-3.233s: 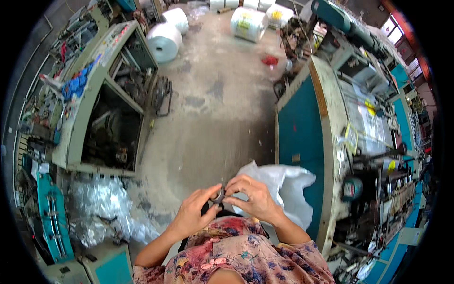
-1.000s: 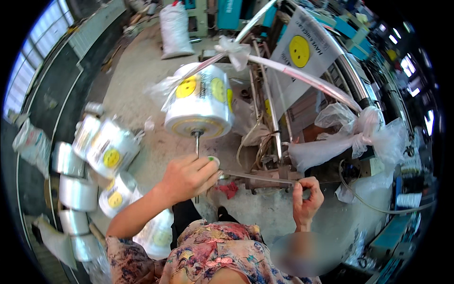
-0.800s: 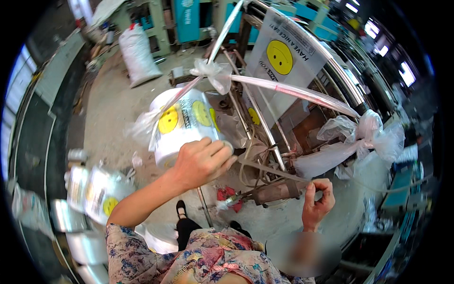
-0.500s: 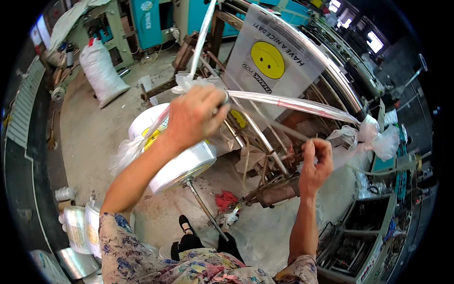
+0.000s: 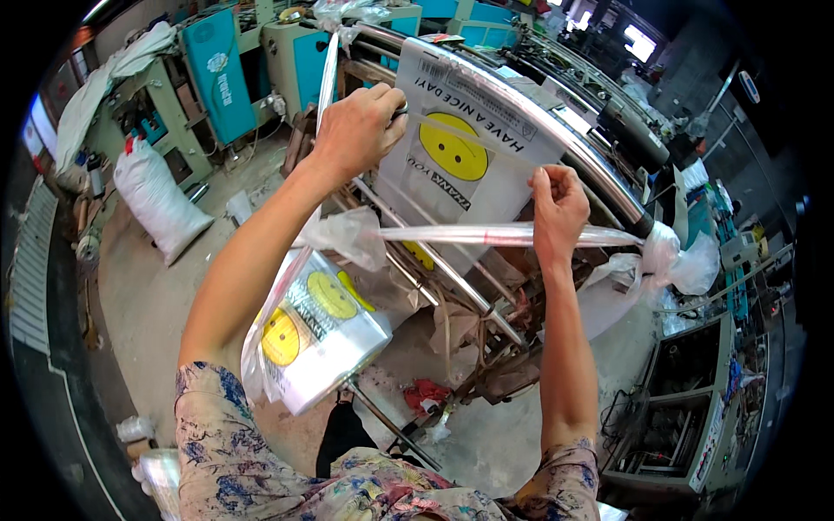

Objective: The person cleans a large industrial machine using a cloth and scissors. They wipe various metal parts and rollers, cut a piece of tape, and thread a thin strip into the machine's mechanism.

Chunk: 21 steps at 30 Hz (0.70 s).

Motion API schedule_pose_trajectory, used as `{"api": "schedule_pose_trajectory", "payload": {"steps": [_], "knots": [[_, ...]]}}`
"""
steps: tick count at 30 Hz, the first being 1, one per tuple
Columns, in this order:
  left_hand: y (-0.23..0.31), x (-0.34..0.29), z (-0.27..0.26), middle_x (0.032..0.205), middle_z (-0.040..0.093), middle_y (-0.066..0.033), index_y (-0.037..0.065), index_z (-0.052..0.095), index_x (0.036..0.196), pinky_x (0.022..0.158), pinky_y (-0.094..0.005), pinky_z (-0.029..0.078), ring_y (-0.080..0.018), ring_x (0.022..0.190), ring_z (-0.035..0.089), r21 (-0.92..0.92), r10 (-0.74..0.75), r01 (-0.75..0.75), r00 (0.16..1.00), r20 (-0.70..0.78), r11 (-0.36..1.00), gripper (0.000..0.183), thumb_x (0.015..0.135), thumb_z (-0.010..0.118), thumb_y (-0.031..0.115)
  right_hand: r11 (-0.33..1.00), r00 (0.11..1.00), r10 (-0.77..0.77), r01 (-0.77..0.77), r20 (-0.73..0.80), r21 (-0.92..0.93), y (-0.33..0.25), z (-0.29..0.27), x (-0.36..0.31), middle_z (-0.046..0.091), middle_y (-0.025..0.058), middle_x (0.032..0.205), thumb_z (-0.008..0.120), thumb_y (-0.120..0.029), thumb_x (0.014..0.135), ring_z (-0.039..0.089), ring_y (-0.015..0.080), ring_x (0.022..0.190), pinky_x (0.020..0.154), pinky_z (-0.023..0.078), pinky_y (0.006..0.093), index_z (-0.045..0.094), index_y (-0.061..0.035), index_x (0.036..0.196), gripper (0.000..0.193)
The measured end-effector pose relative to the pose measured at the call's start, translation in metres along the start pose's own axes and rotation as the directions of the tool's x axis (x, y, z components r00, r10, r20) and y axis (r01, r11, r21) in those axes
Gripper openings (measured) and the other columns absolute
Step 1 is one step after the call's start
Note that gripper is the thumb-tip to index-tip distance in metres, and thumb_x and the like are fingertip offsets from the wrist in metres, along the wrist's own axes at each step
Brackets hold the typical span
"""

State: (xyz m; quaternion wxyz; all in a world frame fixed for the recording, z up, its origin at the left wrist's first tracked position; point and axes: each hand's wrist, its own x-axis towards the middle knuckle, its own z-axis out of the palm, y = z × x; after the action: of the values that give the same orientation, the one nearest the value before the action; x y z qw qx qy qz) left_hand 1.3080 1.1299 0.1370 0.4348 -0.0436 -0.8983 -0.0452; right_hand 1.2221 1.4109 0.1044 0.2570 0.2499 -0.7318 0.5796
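Note:
My left hand (image 5: pixel 358 130) is closed, raised at the left edge of a hanging sheet of printed plastic film (image 5: pixel 512 108) with a yellow smiling face. My right hand (image 5: pixel 559 213) pinches with its fingertips in front of the sheet's right side. A thin clear strip, like tape (image 5: pixel 491 146), stretches between the hands across the film. Something small and dark shows at my left fingers, too small to name. Below the hands runs a twisted band of clear plastic (image 5: pixel 460 234), knotted at a bunch (image 5: pixel 352 236). A printed film roll (image 5: pixel 321 347) sits on a metal shaft (image 5: pixel 395 423) below.
Metal rollers (image 5: pixel 556 122) of a machine frame curve behind the film. Tied plastic bunches (image 5: pixel 682 260) hang at the right end. A stuffed white sack (image 5: pixel 161 200) stands on the floor at left. An open grey cabinet (image 5: pixel 673 408) is at right, a red rag (image 5: pixel 426 395) below the frame.
Both hands have moved up and away, now in front of the hanging film, with the clear strip still between them. The view has shifted, and the printed roll shows more of its face.

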Motion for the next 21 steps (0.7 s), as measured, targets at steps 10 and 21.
{"api": "schedule_pose_trajectory", "payload": {"steps": [10, 21], "knots": [[-0.1, 0.071, 0.125, 0.095, 0.067, -0.0074, 0.009, 0.065, 0.1, 0.072, -0.0426, 0.054, -0.0308, 0.087, 0.067, -0.21, 0.024, -0.028, 1.0, -0.019, 0.977, 0.016, 0.09, 0.068, 0.021, 0.976, 0.941, 0.132, -0.179, -0.311, -0.128, 0.045, 0.101, 0.056, 0.072, 0.0039, 0.078, 0.069, -0.016, 0.095, 0.067, 0.007, 0.071, 0.069, 0.053, 0.0232, 0.07, -0.0007, 0.094, 0.016], [-0.128, 0.094, 0.174, 0.094, 0.067, -0.0068, 0.009, 0.065, 0.1, 0.07, -0.0408, 0.055, -0.03, 0.084, 0.067, -0.364, 0.008, -0.039, 0.996, -0.086, 0.931, 0.017, 0.089, 0.069, 0.022, 0.964, 0.913, 0.058, -0.157, -0.404, -0.215, 0.06, 0.13, 0.075, 0.068, 0.0008, 0.074, 0.068, -0.015, 0.096, 0.061, 0.0044, 0.066, 0.065, 0.05, 0.0211, 0.067, -0.0002, 0.09, 0.016]]}}
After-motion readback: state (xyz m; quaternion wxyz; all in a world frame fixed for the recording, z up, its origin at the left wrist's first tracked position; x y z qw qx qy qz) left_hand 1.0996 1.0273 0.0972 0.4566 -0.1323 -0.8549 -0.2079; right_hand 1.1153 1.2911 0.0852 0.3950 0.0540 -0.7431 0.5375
